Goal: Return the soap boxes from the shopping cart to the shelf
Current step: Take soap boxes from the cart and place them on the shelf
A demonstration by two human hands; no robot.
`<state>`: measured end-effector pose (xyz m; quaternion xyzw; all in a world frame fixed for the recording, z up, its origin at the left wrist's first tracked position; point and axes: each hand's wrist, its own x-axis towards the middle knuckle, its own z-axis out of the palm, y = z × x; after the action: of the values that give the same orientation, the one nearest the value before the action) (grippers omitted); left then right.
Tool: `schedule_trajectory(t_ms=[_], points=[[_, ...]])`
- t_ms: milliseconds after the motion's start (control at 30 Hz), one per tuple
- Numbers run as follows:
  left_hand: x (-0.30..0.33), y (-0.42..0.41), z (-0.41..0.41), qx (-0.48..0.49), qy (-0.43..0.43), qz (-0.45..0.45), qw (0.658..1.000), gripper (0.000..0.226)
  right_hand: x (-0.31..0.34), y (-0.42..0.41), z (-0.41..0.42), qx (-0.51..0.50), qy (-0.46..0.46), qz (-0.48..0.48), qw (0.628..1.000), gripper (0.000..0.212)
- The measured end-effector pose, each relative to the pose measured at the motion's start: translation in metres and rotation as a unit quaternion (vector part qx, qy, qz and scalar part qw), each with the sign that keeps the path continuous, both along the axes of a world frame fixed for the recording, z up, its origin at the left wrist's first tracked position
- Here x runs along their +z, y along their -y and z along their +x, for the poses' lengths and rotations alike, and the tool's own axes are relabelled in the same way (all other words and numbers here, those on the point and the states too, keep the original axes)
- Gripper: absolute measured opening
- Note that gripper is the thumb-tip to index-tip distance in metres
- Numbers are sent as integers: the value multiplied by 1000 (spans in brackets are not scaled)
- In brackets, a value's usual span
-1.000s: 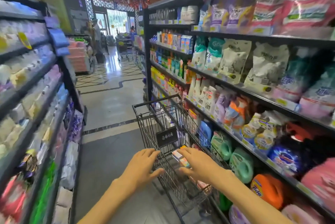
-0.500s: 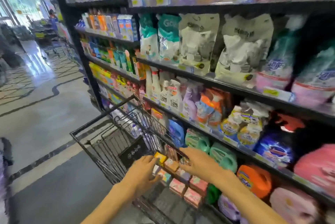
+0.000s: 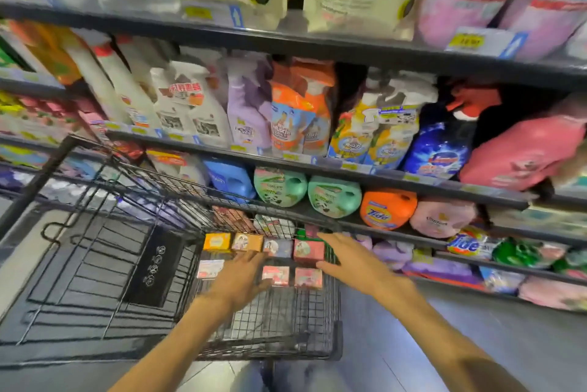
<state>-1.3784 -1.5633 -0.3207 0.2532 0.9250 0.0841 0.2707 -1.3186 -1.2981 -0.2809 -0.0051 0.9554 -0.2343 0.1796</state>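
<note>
Both hands are spread, holding nothing: the left hand [image 3: 243,277] over the soap boxes [image 3: 275,275] in the shopping cart [image 3: 95,264], the right hand [image 3: 352,260] at its shelf-side edge. The picking-up step is starting (nothing lifted yet); next, I judge, fingers must close on a box before reaching to the shelf [image 3: 397,179] beyond.

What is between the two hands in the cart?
In the head view, soap boxes: two pink boxes lie between the left hand and right hand, inside the wire cart.
</note>
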Motion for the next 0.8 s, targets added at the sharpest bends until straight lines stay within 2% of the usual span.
schedule_trajectory(t_ms=[200,467,633,800], points=[[-92,15,-18,23,71,-3,997,67,-81,16,1,-88,88,-42,991,67],[-219,-8,-55,51,118,-22,991,60,-142,32,2,-160,148,-104,970,57],[-286,-22,-64,9,71,-67,995,63,-178,33,-5,-158,172,-72,970,58],[-315,-23,-63,-11,33,-86,996,67,-213,39,-2,-159,177,-83,968,60]])
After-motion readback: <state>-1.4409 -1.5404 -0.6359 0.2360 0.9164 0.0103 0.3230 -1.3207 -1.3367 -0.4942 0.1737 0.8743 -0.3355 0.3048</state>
